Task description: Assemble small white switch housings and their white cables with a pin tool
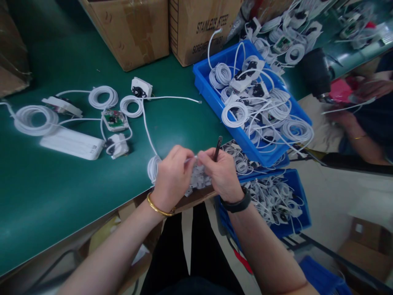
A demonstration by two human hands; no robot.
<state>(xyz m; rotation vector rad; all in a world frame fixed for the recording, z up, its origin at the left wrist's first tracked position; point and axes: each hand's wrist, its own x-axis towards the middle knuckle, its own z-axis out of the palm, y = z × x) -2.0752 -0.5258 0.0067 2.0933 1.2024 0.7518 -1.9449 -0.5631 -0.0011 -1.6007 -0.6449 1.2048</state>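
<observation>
Near the table's front edge, my left hand (pixel 173 176) is closed in a pinch on a thin white cable. My right hand (pixel 221 170) is closed too, its fingertips meeting the left ones at the cable's end; a slim dark tool (pixel 218 148) sticks up from it, its kind unclear. What lies between the fingertips is too small to make out. A coil of white cable (pixel 152 169) sits beside my left hand. Several small white plastic pieces (pixel 198 179) lie beneath both hands.
A blue bin (pixel 211 100) of coiled cables and white housings stands right of my hands, another blue bin (pixel 302 196) lower down. On the green table (pixel 70 184) lie a white power bank-like block (pixel 72 143) and a circuit board (pixel 115 119). Cardboard boxes (pixel 138 32) stand behind. A co-worker's hands (pixel 346 119) are at right.
</observation>
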